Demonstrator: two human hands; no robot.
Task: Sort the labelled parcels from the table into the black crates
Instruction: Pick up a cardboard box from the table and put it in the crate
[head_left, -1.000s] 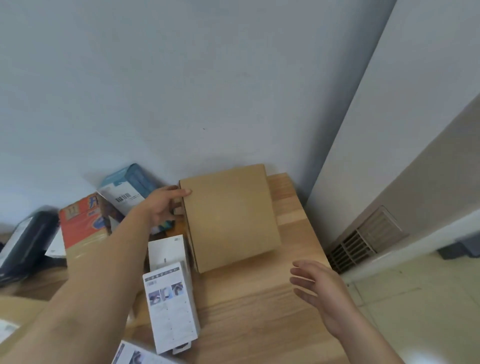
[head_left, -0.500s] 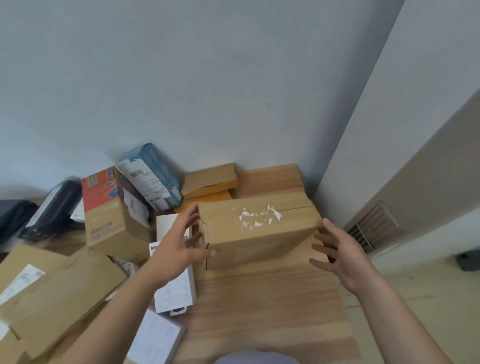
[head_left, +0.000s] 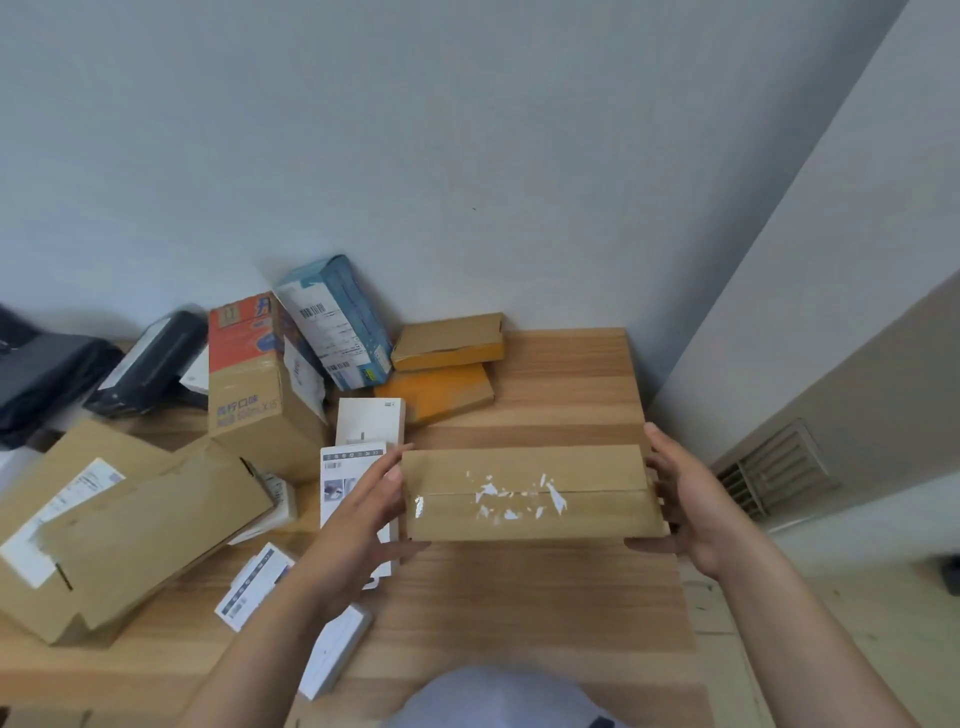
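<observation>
A pale blue-grey wall (head_left: 415, 156) rises behind the wooden bench (head_left: 545, 597). At right, a white corner panel (head_left: 831, 234) stands above a louvred vent (head_left: 769, 467) and light tiled floor (head_left: 857, 623).

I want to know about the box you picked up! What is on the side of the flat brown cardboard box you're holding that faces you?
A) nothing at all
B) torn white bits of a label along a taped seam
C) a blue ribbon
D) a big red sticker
B: the flat brown cardboard box, held between the left hand and right hand, shows scattered white label scraps along its taped seam.
</observation>
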